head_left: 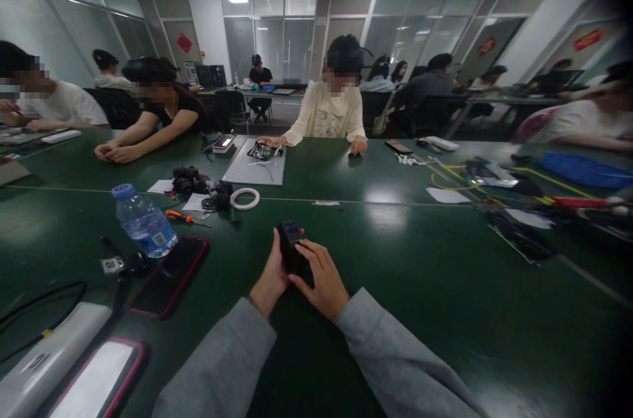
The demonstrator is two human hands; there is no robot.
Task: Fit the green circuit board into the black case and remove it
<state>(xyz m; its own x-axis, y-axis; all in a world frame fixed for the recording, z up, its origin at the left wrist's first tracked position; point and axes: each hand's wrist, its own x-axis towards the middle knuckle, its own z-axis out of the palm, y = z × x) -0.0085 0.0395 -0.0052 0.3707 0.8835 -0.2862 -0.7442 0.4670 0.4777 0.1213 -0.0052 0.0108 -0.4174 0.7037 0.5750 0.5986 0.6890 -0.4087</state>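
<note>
A small black handheld device with a little screen (291, 231) is upright between my hands, above the green table. My left hand (273, 271) is closed around its left side, with the thumb along the edge. From the right, my right hand (322, 273) grips the device too, its fingertips on the front near the screen and its thumb lower down. The lower part of the device is dark and partly covered by my fingers.
To the left are a water bottle (146, 220), a red-edged phone (171, 276), a white-screened phone (96, 382), a white power bank (57, 352) and an orange screwdriver (180, 216). Black cable bundles (190, 180) and a tape roll (244, 198) lie beyond. Co-workers sit around.
</note>
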